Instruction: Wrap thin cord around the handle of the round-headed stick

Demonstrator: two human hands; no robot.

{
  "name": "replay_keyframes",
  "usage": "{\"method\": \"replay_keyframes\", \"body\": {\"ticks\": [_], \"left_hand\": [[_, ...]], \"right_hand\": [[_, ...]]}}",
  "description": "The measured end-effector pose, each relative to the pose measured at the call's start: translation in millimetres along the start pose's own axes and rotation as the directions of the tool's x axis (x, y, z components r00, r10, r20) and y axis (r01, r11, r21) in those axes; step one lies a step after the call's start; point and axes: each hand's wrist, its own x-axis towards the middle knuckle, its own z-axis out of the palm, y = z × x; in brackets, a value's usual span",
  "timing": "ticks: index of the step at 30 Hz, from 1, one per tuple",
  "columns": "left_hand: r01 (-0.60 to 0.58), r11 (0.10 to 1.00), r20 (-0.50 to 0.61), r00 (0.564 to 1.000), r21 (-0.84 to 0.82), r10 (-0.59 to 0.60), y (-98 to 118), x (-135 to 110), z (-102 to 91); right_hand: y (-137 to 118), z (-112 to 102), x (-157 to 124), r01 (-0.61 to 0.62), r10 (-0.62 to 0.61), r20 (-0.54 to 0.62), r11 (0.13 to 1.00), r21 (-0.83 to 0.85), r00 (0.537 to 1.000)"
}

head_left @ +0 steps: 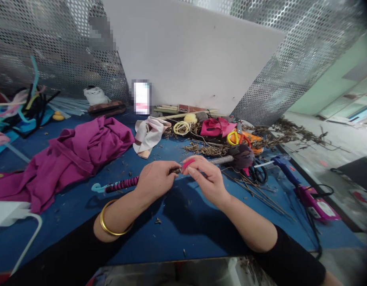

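My left hand (156, 178) is closed around a stick wrapped in purple and black bands (122, 184). A light blue curled end (98, 188) sticks out at its left, and a short dark coiled part shows past my left thumb. Close by, the fingertips of my right hand (207, 178) pinch a small pink strip (188, 163) at the stick's right end. Whether the strip is fixed to the stick cannot be made out. Behind my right hand lies a dark cloth-covered ball (242, 157) on a grey handle.
Purple cloth (91, 145) and a pale cloth (150, 135) lie on the blue table (183, 242). Farther right are scissors (233, 138), dried stalks (207, 149), a blue glue gun (286, 169) and a magenta box with a cord (320, 206). A white adapter (10, 213) is at left.
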Motion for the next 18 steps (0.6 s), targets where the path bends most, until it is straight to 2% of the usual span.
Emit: {"method": "replay_keyframes", "body": {"ticks": [4,9,18], "left_hand": [[-0.016,0.999,-0.016,1.000,0.037,0.017,-1,-1,0.1],[-0.079,0.995,-0.036,0.996,0.057,0.081,-6,-1,2.6],[-0.101,0.994,0.000,0.995,0.047,0.101,-4,0,0.5]], "right_hand": [[5,-5,3,-0.043,0.042,-0.008,0.998,-0.042,0.999],[10,-2,3,-0.090,0.092,-0.003,0.988,0.129,0.996],[14,-6,4,-0.007,0.001,0.056,0.994,0.105,0.998]]}}
